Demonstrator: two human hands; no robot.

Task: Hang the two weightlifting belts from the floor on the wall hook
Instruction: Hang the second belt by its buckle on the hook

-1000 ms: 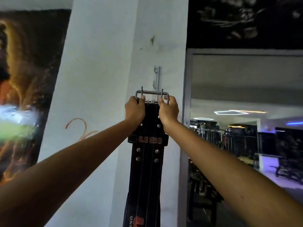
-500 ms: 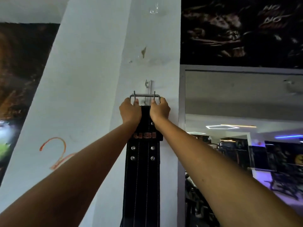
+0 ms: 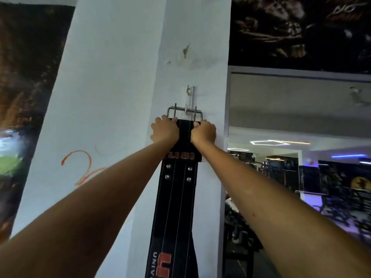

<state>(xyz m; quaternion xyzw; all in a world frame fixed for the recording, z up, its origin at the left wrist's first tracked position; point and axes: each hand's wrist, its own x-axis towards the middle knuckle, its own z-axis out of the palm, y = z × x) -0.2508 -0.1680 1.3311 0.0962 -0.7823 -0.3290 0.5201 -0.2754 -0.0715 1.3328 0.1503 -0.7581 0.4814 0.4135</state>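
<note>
- My left hand (image 3: 165,129) is closed around the left edge of the black weightlifting belt (image 3: 177,189), just under its steel buckle (image 3: 184,112).
- My right hand (image 3: 203,131) grips the right edge — same height.
- The buckle sits at the lower prong of the wall hook (image 3: 189,99) on the white pillar (image 3: 120,97); the strap hangs straight down.

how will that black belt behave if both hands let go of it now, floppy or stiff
The black belt hangs straight and flat down the wall, so it is probably fairly stiff, thick leather, bending rather than flopping. Its metal buckle sits at the wall hook; whether it is caught is unclear, so it might slide down once the left hand and right hand release.
</note>
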